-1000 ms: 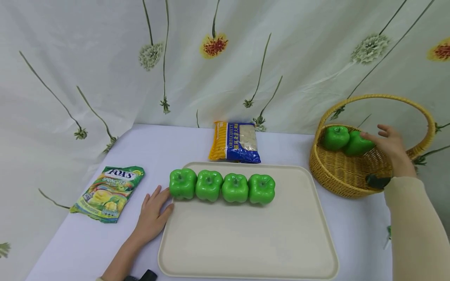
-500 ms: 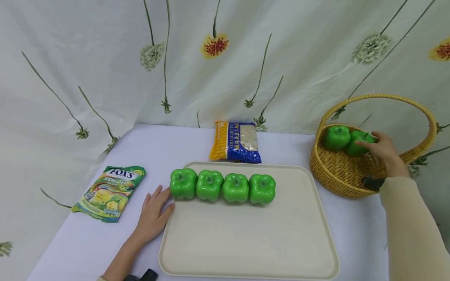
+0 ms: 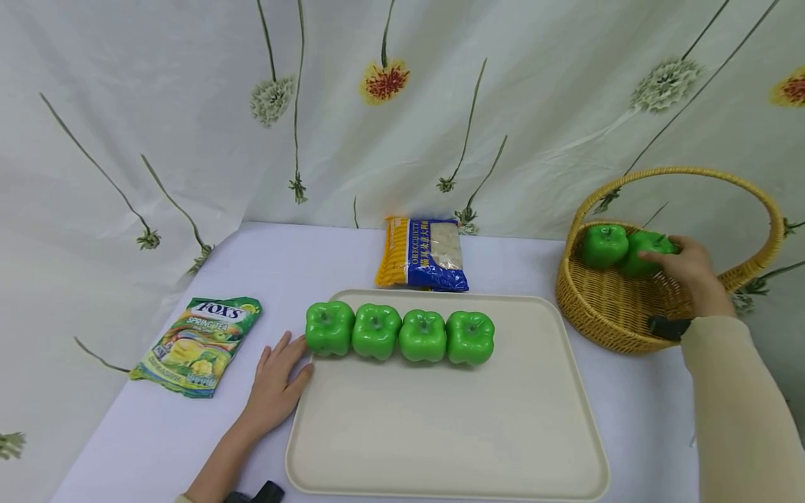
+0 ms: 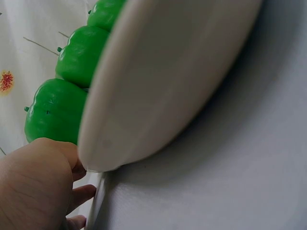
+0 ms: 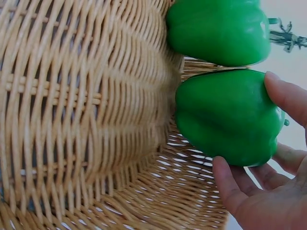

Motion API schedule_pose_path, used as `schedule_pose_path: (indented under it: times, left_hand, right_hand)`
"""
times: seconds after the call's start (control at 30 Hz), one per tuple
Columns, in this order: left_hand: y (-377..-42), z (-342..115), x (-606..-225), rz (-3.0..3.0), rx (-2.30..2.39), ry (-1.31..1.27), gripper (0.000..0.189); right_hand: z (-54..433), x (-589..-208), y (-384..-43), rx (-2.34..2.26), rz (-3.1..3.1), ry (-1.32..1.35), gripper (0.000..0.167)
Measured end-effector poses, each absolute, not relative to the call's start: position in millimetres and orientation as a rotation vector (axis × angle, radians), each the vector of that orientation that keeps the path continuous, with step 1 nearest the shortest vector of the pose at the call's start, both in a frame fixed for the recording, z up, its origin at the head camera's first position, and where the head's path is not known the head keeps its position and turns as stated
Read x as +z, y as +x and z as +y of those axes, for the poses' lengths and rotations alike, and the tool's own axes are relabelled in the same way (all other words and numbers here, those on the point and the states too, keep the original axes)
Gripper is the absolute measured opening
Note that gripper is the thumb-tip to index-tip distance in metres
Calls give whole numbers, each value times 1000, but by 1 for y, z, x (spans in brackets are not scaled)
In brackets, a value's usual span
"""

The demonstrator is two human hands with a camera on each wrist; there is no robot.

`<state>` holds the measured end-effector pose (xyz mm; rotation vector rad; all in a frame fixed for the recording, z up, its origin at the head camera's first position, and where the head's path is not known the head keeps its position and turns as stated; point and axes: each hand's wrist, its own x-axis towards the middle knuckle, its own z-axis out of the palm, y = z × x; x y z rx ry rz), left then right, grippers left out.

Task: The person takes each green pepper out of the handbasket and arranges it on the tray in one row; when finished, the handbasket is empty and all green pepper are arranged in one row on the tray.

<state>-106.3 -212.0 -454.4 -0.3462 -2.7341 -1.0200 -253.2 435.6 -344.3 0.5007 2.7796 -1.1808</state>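
Observation:
My right hand [image 3: 694, 276] reaches into a wicker basket [image 3: 594, 321] and grips a glossy green bell pepper [image 5: 225, 117]. In the right wrist view, the thumb presses its upper side near the stem end, with fingers curled below and behind it. Close beside it in the basket lies a second green bell pepper [image 3: 604, 246]. My left hand [image 3: 270, 388] rests on the table at the left edge of a cream tray [image 3: 453, 433], fingers loosely spread, thumb at the rim. Several green bell peppers [image 3: 423, 337] stand in a row along the tray's far side.
Behind the tray lies a blue and yellow pasta bag [image 3: 424, 253]. A green candy bag [image 3: 198, 346] is left of my left hand. The basket's tall handle [image 3: 679, 171] arches over its opening. A floral curtain [image 3: 534, 84] hangs behind the table.
My right hand has moved left and down onto the bell pepper in the basket, and its fingers have closed round it. The left hand stays in place beside the tray.

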Motion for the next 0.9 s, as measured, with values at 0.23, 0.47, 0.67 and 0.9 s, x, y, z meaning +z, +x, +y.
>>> schedule_pose_path:
  times: [0.23, 0.47, 0.67, 0.9]
  left_hand:
    - [-107, -212, -456, -2732, -1010, -349, 47]
    - [-107, -212, -457, -2739, -1009, -346, 47]
    - [-107, -212, -457, -2740, -1008, -346, 47]
    - [-108, -213, -457, -2736, -1018, -350, 47]
  right_hand:
    - [435, -330, -245, -1220, 2800, 542, 96]
    - [423, -315, -232, -1271, 2841, 578, 99]
    - [412, -306, -214, -1296, 2874, 576, 100]
    - [397, -302, -192, -1336, 2892, 562, 93]
